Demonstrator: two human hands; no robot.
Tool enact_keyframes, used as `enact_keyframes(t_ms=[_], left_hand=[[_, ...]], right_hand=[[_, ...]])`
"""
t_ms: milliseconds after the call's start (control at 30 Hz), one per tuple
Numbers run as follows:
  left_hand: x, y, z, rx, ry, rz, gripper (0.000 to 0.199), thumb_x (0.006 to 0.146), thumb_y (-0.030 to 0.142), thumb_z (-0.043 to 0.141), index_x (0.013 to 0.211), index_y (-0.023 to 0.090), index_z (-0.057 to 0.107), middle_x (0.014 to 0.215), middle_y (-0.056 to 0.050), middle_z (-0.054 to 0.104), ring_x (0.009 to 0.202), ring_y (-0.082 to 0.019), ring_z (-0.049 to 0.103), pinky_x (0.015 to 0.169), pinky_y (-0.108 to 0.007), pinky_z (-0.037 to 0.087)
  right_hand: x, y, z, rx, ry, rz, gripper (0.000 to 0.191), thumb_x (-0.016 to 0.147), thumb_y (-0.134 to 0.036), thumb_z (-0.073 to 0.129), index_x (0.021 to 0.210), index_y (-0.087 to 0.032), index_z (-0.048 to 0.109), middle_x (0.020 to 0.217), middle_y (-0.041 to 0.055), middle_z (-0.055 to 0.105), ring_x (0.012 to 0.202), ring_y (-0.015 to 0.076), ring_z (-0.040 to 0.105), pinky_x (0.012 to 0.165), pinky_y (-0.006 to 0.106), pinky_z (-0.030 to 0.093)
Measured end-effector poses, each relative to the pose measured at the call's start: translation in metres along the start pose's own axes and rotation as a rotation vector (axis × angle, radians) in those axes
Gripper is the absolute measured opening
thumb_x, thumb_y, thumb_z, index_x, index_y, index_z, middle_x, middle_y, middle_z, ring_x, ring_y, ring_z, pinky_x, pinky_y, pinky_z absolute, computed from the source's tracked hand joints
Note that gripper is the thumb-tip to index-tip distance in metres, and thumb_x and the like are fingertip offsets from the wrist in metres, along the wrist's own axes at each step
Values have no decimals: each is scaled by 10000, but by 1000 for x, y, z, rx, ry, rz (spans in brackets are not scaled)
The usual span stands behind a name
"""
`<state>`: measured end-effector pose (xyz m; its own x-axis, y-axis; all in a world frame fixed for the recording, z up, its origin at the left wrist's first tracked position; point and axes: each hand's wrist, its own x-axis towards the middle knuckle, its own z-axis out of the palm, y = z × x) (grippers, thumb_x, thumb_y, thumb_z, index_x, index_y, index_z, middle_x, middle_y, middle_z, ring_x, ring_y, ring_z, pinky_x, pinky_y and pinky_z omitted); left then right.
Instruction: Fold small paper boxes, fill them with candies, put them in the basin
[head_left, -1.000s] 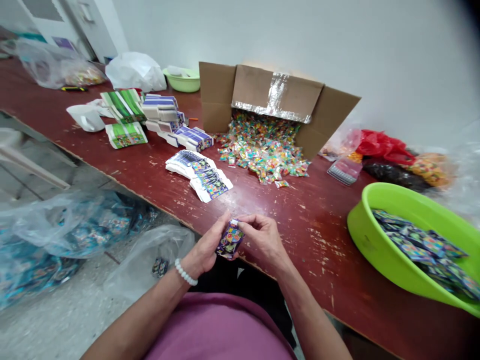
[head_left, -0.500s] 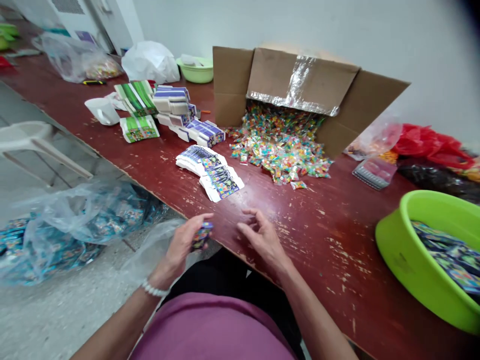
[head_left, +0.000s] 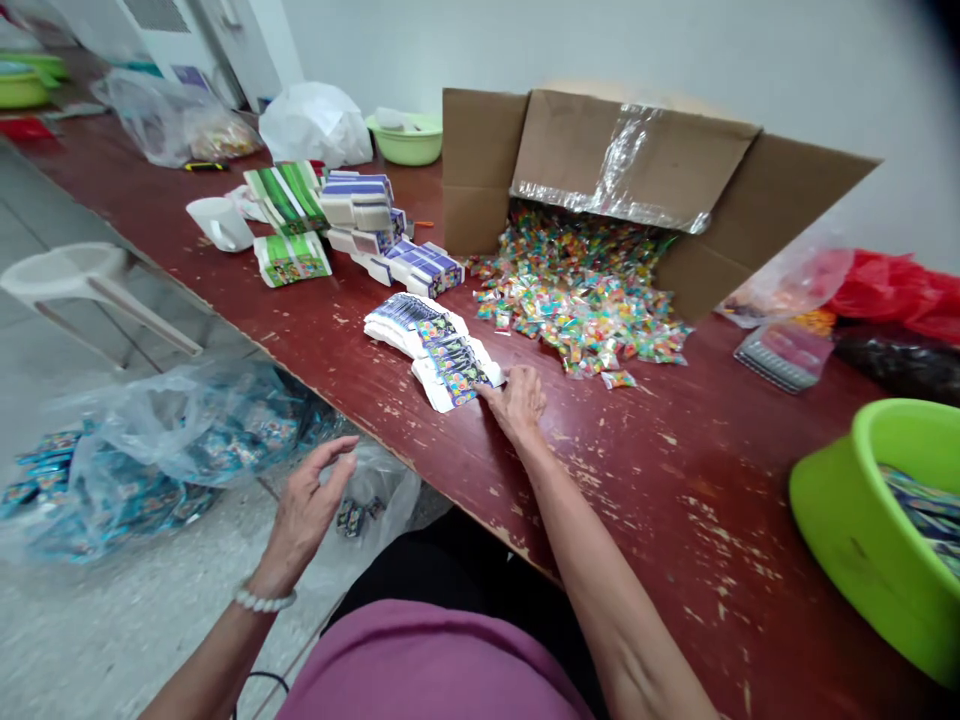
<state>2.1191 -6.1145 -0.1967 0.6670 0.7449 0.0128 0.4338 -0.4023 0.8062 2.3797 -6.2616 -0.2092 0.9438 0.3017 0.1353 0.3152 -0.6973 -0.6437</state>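
Observation:
My right hand [head_left: 520,402] is at the near right end of a fanned stack of flat printed cartons [head_left: 454,362], its thumb and curled fingers closed on the edge of the end carton. Off the table's front edge hangs my left hand [head_left: 311,500], fingers apart and with nothing visible in it. Beside that hand is a clear plastic bag [head_left: 394,495] with a few small filled boxes [head_left: 360,515] inside. Past the cartons, wrapped candies [head_left: 577,310] spill from a tipped cardboard box [head_left: 637,165] onto the table.
Bundled purple cartons [head_left: 424,268] and green cartons [head_left: 292,258] lie at the back left near a white mug [head_left: 220,222]. On the right stands a green basin [head_left: 847,500] holding printed packs. A large bag of blue packs [head_left: 217,425] rests on the floor by a white stool [head_left: 71,270].
The small box has left my left hand, which has moved left over the bag and opened. My right hand has reached forward to the carton stack and closed on its edge.

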Motion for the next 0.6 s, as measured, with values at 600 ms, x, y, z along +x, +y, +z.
enact_keyframes(t_ms=[600], left_hand=[[-13, 105, 54, -894, -1287, -273, 495, 748, 476, 736, 1108, 144, 666, 889, -116, 707, 718, -237, 702, 637, -315, 518]], right_hand=[[-82, -8, -104, 970, -543, -88, 213, 820, -419, 705, 907, -228, 671, 848, 6, 684, 761, 156, 614, 703, 281, 516]])
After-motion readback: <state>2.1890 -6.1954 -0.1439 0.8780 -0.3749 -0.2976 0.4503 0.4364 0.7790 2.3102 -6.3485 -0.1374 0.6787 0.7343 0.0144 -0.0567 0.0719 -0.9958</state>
